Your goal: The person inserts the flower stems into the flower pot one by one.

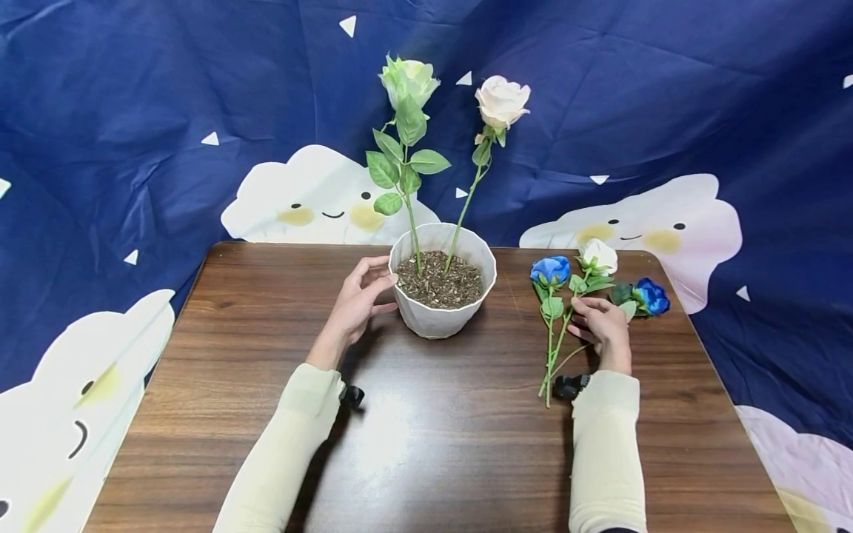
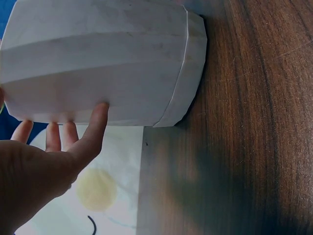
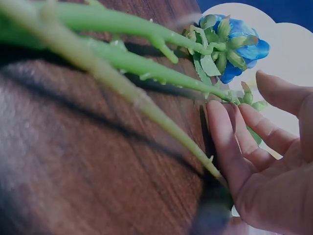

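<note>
A white faceted flowerpot (image 1: 436, 323) holds brown soil (image 1: 443, 285) with a pale green rose (image 1: 408, 81) and a pale pink rose (image 1: 503, 102) upright in it. My left hand (image 1: 356, 300) touches the pot's left side with its fingertips; in the left wrist view the fingers (image 2: 95, 127) lie against the pot wall (image 2: 98, 54). On the table, my right hand (image 1: 603, 326) is at the white rose (image 1: 600, 257). Its fingertips touch a green stem (image 3: 161, 81), while the thumb stands apart from it in the right wrist view.
Left of the white rose lies a blue rose (image 1: 550, 270), its stem crossing the white one's. A darker blue rose (image 1: 651, 297) lies to the right, partly behind my right hand. The brown wooden table (image 1: 466, 444) backs onto a dark blue cloth (image 1: 266, 74) with cloud prints.
</note>
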`<state>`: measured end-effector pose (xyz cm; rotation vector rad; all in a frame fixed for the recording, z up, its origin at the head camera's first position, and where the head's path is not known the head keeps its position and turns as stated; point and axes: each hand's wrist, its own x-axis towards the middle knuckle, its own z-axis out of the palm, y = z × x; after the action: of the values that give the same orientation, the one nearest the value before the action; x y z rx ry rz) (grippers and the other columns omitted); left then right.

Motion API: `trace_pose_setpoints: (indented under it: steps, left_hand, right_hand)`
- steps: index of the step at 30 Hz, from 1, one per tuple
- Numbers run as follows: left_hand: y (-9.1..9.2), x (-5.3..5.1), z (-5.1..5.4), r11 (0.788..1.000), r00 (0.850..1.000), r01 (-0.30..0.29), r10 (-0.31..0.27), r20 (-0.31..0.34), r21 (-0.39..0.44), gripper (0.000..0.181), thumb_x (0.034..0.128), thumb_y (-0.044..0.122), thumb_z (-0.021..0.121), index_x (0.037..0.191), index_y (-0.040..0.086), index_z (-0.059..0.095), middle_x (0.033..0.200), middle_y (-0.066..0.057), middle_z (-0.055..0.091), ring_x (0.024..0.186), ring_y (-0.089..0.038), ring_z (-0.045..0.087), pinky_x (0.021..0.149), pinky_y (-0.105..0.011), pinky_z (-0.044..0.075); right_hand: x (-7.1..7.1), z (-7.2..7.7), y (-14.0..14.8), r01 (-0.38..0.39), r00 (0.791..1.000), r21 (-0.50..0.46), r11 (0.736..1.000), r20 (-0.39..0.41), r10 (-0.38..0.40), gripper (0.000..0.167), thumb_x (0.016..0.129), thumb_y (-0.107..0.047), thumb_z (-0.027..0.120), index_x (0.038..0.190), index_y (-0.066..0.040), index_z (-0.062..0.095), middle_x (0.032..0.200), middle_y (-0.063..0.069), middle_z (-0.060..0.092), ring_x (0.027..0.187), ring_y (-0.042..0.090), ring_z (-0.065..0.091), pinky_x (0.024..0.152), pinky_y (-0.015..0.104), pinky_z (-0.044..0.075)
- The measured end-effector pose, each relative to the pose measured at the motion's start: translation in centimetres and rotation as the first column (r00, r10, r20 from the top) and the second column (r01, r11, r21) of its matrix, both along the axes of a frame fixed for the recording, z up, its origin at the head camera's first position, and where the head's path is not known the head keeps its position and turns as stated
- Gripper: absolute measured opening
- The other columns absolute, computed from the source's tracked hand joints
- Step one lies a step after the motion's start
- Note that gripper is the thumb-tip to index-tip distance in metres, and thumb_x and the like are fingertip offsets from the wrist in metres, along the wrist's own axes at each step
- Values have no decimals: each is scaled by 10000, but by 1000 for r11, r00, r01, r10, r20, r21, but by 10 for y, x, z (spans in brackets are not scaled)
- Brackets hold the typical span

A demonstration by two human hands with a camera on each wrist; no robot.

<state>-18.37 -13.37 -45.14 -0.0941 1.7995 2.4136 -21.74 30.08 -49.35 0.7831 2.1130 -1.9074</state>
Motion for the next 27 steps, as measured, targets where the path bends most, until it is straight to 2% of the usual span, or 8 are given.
trace_pose_setpoints:
  steps: [6,9,13,16,21,27]
  left_hand:
    - [0,1,1,1000,1000,-6,6,4,4,469,972,63,627,1417,38,481,1239,-123,525,1082,-249,585,924,-580,569]
    - [0,2,2,1000,1000,-5,5,6,0,467,972,67,628,1415,39,482,1240,-122,523,1075,-237,587,926,-578,568]
    - [0,1,1,1000,1000,-2,2,4,-3,468,973,71,630,1416,36,481,1250,-128,524,1073,-223,590,925,-571,571]
    - [0,1,1,1000,1000,0,0,1,0,471,974,67,629,1419,32,480,1265,-144,520,1082,-228,586,923,-571,572]
    - [0,0,1,1000,1000,3,-3,0,-2,470,979,71,625,1425,33,479,1266,-143,524,1075,-218,589,920,-572,573]
    - [0,0,0,1000,1000,1,-1,-6,-4,469,977,73,629,1422,39,483,1252,-134,521,1095,-241,578,913,-570,577]
  right_hand:
    - [-4,-5,-1,-38,999,66,997,13,38,554,962,-227,714,1412,0,485,1117,52,524,853,96,625,752,263,630]
    - [-6,-7,-1,-49,999,82,995,10,48,586,951,-160,721,1435,37,456,1052,35,560,795,72,647,738,262,631]
    - [-8,-8,-1,-55,999,81,995,5,54,535,939,-53,702,1400,64,457,883,-24,615,728,65,668,706,263,634]
    - [-8,-8,0,-55,998,86,995,12,54,493,937,-11,679,1377,63,471,820,-38,626,701,75,672,685,265,635]
    - [-7,-6,1,-19,999,84,996,33,16,459,944,-28,668,1371,14,505,896,-13,621,734,70,648,685,258,634]
    - [-2,-1,4,19,1000,-14,1000,10,-18,405,970,-40,631,1357,-19,512,894,-38,638,800,83,632,710,249,630]
